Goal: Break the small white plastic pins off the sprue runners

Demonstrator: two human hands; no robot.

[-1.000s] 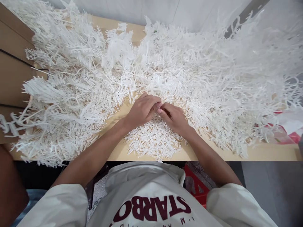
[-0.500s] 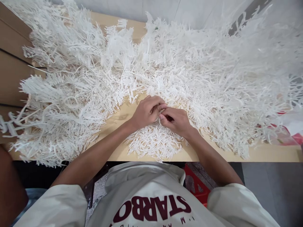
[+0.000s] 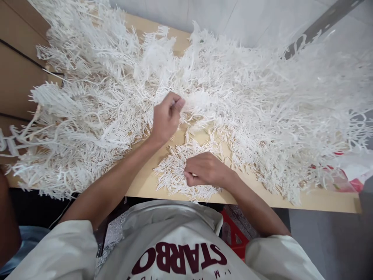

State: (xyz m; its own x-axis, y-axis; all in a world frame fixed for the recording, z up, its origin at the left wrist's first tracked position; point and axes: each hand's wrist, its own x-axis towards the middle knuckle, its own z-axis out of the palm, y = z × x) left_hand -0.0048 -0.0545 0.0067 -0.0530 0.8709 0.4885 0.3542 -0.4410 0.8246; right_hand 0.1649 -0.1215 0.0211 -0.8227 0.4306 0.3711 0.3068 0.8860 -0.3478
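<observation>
A huge heap of white plastic branched strips (image 3: pixel 247 97) covers a tan wooden table (image 3: pixel 320 198). My left hand (image 3: pixel 165 116) is raised at the heap's near edge, its fingers pinched shut on white strips. My right hand (image 3: pixel 204 170) rests lower, close to my body, curled shut over a small pile of short white pieces (image 3: pixel 177 175) on the bare wood; what it holds is too small to name.
Brown cardboard boxes (image 3: pixel 14 77) line the left side. A red crate (image 3: pixel 233 237) stands under the table. Red-and-clear plastic bags (image 3: pixel 349 175) lie at the right end. A white tiled wall (image 3: pixel 233 19) backs the table. Another person's arm (image 3: pixel 7 225) shows at the far left.
My hands were joined at the heap's edge. Now they have parted: the left went up and away into the heap, the right came back toward me over the small pile.
</observation>
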